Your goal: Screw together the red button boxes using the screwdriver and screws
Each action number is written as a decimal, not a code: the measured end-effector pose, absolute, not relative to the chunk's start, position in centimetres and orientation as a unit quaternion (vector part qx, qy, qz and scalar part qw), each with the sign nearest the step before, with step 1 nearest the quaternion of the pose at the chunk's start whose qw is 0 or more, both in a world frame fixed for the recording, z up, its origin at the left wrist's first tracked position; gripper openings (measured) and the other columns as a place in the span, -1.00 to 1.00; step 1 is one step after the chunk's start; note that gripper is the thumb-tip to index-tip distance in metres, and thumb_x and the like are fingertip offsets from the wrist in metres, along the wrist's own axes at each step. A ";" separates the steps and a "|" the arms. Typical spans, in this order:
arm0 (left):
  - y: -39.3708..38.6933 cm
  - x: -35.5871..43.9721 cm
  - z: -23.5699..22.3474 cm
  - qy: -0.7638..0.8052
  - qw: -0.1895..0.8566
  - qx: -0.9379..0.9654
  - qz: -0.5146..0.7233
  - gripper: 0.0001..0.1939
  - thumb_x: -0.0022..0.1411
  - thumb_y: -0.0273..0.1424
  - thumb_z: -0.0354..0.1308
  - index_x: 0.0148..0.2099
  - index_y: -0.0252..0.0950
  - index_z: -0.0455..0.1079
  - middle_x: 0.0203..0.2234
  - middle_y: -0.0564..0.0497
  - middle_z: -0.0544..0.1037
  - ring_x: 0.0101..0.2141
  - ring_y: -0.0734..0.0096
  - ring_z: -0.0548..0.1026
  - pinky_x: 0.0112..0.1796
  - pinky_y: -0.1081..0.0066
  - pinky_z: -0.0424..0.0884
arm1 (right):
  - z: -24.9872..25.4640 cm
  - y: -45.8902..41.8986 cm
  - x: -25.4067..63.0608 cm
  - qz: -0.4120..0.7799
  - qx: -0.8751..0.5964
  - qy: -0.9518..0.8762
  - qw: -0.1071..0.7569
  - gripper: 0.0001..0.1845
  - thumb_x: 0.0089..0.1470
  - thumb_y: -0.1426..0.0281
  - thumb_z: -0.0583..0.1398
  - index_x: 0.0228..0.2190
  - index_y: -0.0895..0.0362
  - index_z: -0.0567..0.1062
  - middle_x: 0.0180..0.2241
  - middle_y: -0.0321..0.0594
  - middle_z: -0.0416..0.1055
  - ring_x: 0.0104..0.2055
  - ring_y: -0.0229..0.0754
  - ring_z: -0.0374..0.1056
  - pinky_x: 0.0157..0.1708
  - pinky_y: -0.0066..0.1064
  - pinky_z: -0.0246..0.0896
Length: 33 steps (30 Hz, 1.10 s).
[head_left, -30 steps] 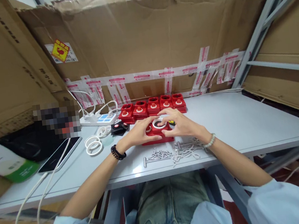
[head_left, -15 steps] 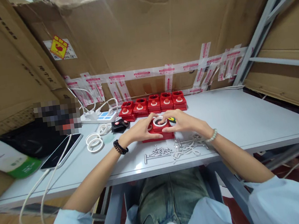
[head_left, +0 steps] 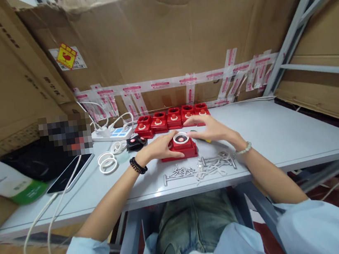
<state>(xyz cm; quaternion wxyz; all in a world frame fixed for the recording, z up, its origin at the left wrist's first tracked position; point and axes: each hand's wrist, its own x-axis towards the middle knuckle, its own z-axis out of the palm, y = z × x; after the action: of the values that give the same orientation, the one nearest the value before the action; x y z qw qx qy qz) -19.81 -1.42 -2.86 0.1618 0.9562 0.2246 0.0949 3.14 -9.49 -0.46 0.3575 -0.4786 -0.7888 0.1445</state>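
Note:
A red housing sits in front of me on the table, with a white ring around the dark round opening on its top. My left hand grips the housing's left side, thumb in front and fingers behind. Just off its right side is my right hand, fingers spread and holding nothing. Beneath that hand a yellow-and-dark tool shows only in part. Closer to me lie a pile of small screws, a T-shaped metal rod and a tangle of white cords with metal pieces.
Several similar red housings stand in a row at the back. To the left are loose white rings, black parts, a power strip, a phone and a white-green tube. Cardboard walls the back.
My right hand has lifted off the white ring and moved right and slightly back, its fingers opening. The left hand stays on the housing. The ring remains on top.

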 end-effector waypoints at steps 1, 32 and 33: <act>-1.4 -19.8 -2.8 0.226 0.163 0.956 0.092 -0.16 0.05 0.13 0.22 0.22 -0.26 0.15 0.08 -0.21 0.44 -0.01 -0.02 0.47 -0.08 0.23 0.36 | -0.4 -9.4 3.6 0.120 -0.505 -0.766 0.379 -0.64 0.08 0.22 0.26 -0.12 0.13 0.51 -0.06 -0.10 0.52 -0.01 -0.07 0.43 0.03 -0.19 0.29; -1.5 -19.7 -2.7 0.243 0.159 0.953 0.086 -0.20 0.05 0.10 0.23 0.19 -0.26 0.16 -0.06 -0.18 0.51 -0.13 0.05 0.51 -0.17 0.27 0.36 | 1.2 -11.2 3.5 0.204 -0.488 -0.596 0.604 -0.65 -0.21 0.30 0.34 -0.42 0.08 0.30 -0.53 -0.34 0.37 -0.62 -0.23 0.32 -0.72 -0.38 0.23; -1.4 -19.7 -2.8 0.240 0.159 0.954 0.087 -0.21 0.06 0.10 0.23 0.19 -0.24 0.16 -0.08 -0.16 0.52 -0.15 0.06 0.51 -0.19 0.28 0.36 | 1.1 -12.0 3.0 0.236 -0.473 -0.609 0.592 -0.65 -0.21 0.32 0.35 -0.41 0.08 0.30 -0.53 -0.36 0.37 -0.65 -0.26 0.29 -0.74 -0.39 0.21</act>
<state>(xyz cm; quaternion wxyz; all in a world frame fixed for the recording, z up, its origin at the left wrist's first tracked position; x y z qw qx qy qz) -19.72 -1.41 -2.79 0.1593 0.9537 0.2397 0.0870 2.98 -12.02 1.05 0.5916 -0.4732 -0.6086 0.2359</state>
